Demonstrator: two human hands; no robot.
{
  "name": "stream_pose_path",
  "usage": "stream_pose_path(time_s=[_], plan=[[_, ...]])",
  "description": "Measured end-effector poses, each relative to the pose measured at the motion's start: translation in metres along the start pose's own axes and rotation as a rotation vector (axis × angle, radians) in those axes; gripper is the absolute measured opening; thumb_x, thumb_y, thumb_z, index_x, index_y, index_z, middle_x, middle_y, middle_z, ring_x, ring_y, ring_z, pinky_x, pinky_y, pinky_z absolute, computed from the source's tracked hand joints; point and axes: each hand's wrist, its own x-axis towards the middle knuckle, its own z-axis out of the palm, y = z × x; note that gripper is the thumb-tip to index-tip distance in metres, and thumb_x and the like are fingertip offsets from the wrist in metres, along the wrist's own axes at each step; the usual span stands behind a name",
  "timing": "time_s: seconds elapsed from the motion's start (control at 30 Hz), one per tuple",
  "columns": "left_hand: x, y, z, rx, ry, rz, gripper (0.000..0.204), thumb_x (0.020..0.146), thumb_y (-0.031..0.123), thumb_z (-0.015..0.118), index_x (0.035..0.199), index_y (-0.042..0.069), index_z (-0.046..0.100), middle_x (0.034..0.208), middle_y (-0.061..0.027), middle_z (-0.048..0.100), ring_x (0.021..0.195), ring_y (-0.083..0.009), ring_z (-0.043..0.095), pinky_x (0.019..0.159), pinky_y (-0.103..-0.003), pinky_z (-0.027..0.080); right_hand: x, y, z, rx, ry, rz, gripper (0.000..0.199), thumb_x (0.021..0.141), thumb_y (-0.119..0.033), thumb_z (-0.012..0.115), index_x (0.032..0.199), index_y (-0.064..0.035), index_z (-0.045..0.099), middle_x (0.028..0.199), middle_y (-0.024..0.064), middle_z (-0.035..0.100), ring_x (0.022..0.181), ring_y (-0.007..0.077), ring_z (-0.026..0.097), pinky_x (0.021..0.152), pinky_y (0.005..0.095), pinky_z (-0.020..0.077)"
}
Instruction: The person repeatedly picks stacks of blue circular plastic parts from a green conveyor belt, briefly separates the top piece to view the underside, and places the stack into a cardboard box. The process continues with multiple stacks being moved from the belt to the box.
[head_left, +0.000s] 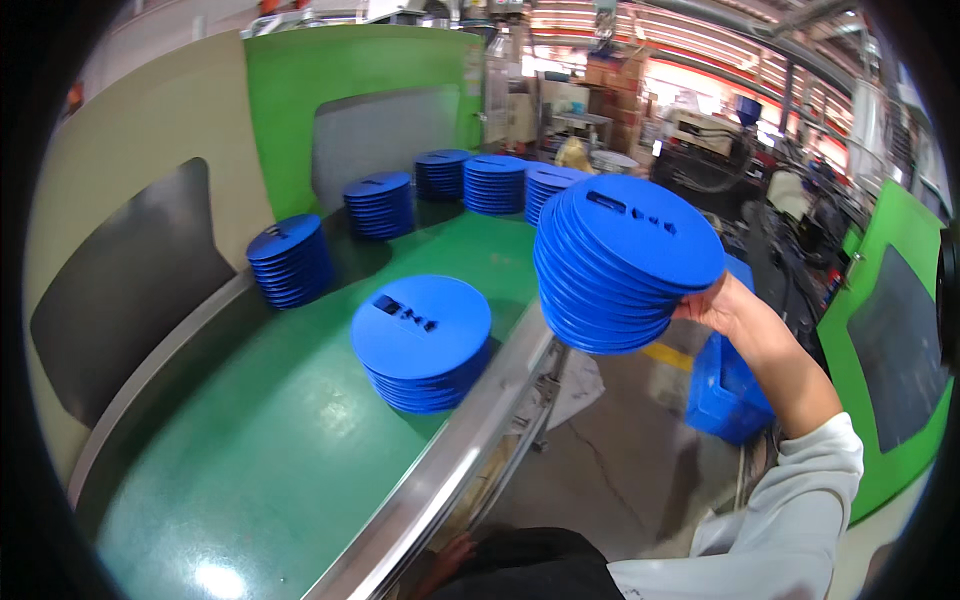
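Note:
A stack of round blue plastic discs (640, 240) is raised above the belt's right rail, tilted. My right hand (710, 305) grips its lower right side, with most of the fingers hidden behind the discs. The top disc has a dark slot and small cut-outs. Low in the picture, part of my left hand (455, 555) shows beside the metal rail; its fingers are too unclear to read. Close by on the green conveyor belt (250, 430) stands another stack of blue discs (420, 335) with similar cut-outs.
Several more blue stacks (378, 205) line the belt's far side. A metal rail (440, 490) edges the belt. Right of it, a blue crate (725, 395) stands on the floor. Green machine doors (890, 330) rise at the right, with machinery behind.

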Motion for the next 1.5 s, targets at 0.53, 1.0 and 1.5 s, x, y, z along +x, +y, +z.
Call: stream_pose_path(time_s=[0.53, 1.0, 1.5], plan=[[-0.143, 0.260, 0.217, 0.404, -0.440, 0.568, 0.090, 0.085, 0.035, 0.073, 0.153, 0.004, 0.021, 0.157, -0.0214, 0.022, 0.147, -0.0313, 0.018, 0.118, -0.040, 0.018, -0.438, 0.341, 0.048, 0.114, 0.482, 0.220, 0.041, 0.094, -0.032, 0.059, 0.125, -0.0053, 0.059, 0.112, 0.0137, 0.066, 0.098, 0.0252, 0.064, 0.085, 0.0399, 0.0539], [-0.231, 0.087, 0.258, -0.095, -0.785, -0.332, 0.112, 0.070, 0.019, 0.086, 0.154, 0.008, 0.013, 0.151, -0.0171, 0.035, 0.139, -0.0296, 0.036, 0.114, -0.043, 0.030, -0.611, 0.376, 0.036, 0.114, 0.338, 0.332, 0.022, 0.093, 0.000, 0.052, 0.115, -0.0004, 0.047, 0.104, 0.0115, 0.059, 0.089, 0.0196, 0.061, 0.065, 0.0284, 0.0532], [-0.275, -0.040, 0.308, -0.048, -0.782, -0.634, 0.057, 0.086, 0.026, 0.073, 0.134, 0.003, 0.052, 0.125, -0.0150, 0.063, 0.114, -0.0248, 0.061, 0.095, -0.043, 0.053, -0.676, 0.431, -0.001, -0.136, 0.234, 0.359, 0.029, 0.092, -0.019, 0.060, 0.112, -0.0017, 0.046, 0.090, 0.0085, 0.060, 0.080, 0.0159, 0.058, 0.061, 0.0307, 0.0496]])
